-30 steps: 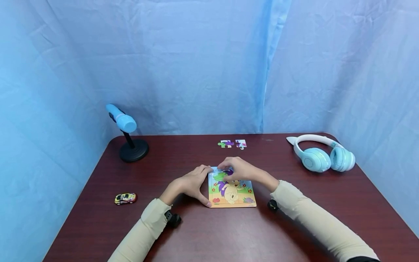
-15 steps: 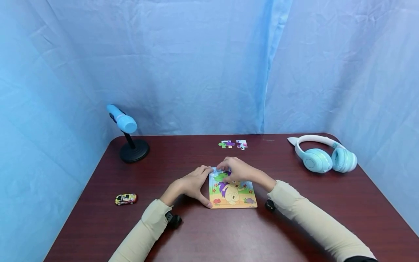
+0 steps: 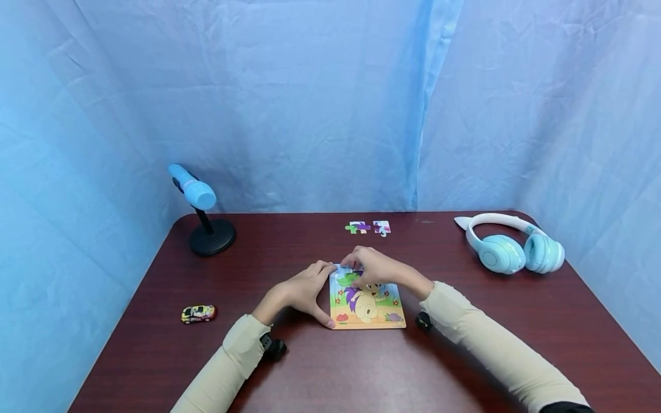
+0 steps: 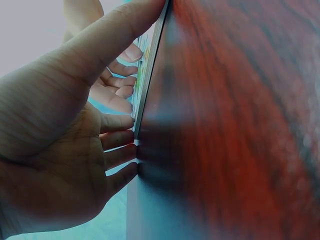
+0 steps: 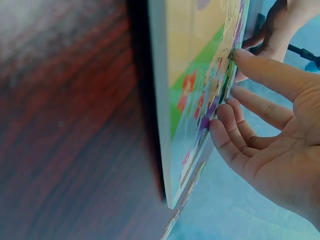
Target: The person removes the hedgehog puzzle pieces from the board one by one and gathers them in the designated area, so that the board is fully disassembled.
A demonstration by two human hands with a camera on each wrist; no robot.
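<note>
A square jigsaw board (image 3: 366, 312) with a cartoon hedgehog picture lies flat in the middle of the table. My left hand (image 3: 303, 291) spans its left side, thumb at the near corner and straight fingers at the far one. Over the far part of the picture is my right hand (image 3: 376, 267), with thumb and bent fingers set around a jigsaw piece (image 5: 226, 82) with green on it. In the right wrist view those fingertips (image 5: 235, 54) are right at the picture's surface. Most of this piece is hidden by the hand.
Two loose jigsaw pieces (image 3: 358, 228) lie behind the board. A blue microphone (image 3: 198, 194) on a black stand is at back left, with a small toy car (image 3: 198, 313) nearer. Cat-ear headphones (image 3: 500, 252) rest at back right. Blue cloth (image 3: 289, 109) hangs behind the table.
My right wrist and forearm have shifted slightly left, with the fingers staying at the board's far part. My left hand and the loose pieces keep their places.
</note>
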